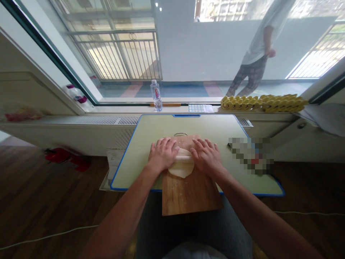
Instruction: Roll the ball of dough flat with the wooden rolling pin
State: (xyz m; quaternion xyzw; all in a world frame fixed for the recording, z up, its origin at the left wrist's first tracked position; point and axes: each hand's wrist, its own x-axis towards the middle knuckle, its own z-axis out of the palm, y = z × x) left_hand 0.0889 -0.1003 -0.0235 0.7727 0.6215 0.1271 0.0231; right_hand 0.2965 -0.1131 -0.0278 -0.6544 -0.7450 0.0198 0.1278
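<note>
A pale rolling pin (183, 158) lies crosswise on a flattened round of dough (182, 169). My left hand (164, 153) is draped over the pin's left end, its fingers reaching forward and its thumb along the pin. Over the right end rests my right hand (207, 155) in the same way, holding the pin from above. Both palms hide the pin's ends. Beneath the dough is a wooden cutting board (190, 198), whose near edge juts past the table toward my lap.
The board sits on a pale green table (140, 144) with blue edging. A blurred-out item (250, 154) lies at its right. On the windowsill stand a plastic bottle (156, 95) and yellow egg-tray-like stacks (264, 103). A red fire extinguisher (67, 158) lies on the floor at left. A person shows in the window glass.
</note>
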